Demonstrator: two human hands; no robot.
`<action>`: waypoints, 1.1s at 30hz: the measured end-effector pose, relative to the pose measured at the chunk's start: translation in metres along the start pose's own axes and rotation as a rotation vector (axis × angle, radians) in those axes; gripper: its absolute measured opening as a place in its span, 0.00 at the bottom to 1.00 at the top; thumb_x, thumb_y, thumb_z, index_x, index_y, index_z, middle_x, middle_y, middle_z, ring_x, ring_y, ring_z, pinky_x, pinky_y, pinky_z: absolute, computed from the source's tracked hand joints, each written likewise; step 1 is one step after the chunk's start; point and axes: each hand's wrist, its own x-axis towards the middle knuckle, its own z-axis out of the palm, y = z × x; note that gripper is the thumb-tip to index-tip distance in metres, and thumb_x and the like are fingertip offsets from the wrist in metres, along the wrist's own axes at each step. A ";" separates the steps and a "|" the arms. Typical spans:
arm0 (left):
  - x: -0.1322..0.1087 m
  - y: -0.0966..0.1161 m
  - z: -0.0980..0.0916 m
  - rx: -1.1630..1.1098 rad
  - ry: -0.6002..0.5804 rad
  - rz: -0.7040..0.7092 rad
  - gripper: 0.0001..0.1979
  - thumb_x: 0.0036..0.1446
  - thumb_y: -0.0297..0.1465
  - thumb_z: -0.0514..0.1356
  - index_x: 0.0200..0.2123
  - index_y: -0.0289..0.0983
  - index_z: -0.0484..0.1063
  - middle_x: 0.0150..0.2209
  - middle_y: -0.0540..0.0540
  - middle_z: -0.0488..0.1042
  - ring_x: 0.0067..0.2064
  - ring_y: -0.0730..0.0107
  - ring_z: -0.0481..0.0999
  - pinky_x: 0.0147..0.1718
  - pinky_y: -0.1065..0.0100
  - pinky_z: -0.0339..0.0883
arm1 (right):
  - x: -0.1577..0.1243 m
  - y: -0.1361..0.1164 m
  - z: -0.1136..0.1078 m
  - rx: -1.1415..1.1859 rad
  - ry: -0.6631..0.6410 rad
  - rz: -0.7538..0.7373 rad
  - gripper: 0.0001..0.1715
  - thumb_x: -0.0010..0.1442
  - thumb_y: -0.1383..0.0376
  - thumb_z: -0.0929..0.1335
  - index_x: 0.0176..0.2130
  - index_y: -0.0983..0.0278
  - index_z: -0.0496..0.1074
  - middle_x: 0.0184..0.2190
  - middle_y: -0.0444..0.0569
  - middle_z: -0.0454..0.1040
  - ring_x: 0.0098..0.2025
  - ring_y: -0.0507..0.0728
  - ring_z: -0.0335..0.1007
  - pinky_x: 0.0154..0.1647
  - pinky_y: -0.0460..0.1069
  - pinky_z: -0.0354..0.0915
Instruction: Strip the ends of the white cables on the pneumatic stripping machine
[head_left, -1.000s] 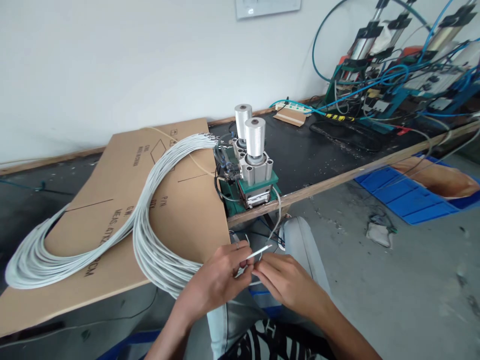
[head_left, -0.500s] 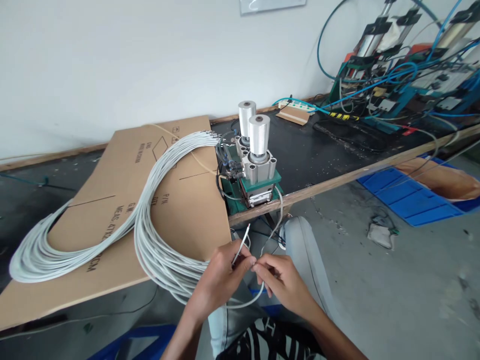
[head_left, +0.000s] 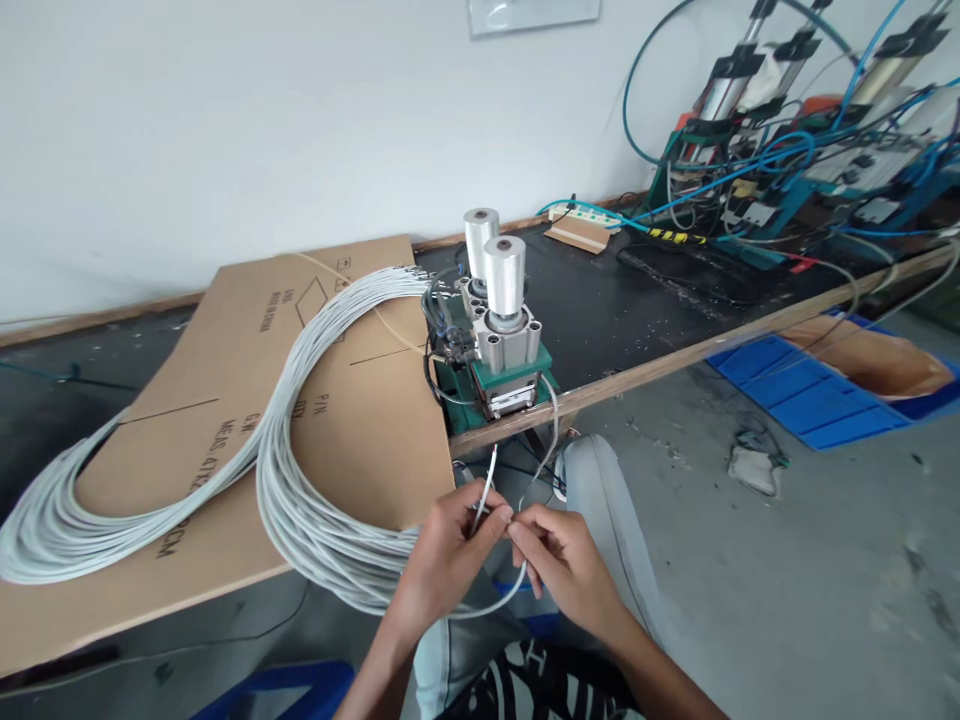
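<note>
My left hand is closed around a thin white cable, whose bare tip points up and away from me. The fingertips of my right hand are pinched together and meet the left thumb and finger; what lies between them is too small to make out. Below the hands, a white cable loop curves up to the right fingers. A coiled bundle of white cables lies to the left on flattened cardboard. Just beyond my hands stands a small press with two knurled metal cylinders.
The black bench has a wooden front edge. At its far right stand several pneumatic machines with blue hoses. A power strip lies near the wall. On the floor are a blue bin and a white object.
The view has shifted slightly, so the bench and cable bundle appear a little further left. Both hands keep nearly the same pose, and the cable tip stands slightly more upright.
</note>
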 end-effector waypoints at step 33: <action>0.016 0.023 -0.013 -0.539 0.579 0.122 0.16 0.59 0.43 0.69 0.34 0.36 0.74 0.21 0.57 0.60 0.19 0.84 0.50 0.16 0.81 0.46 | 0.083 0.015 -0.026 -0.594 0.438 -0.889 0.24 0.69 0.79 0.63 0.58 0.62 0.73 0.44 0.55 0.79 0.43 0.56 0.81 0.46 0.49 0.80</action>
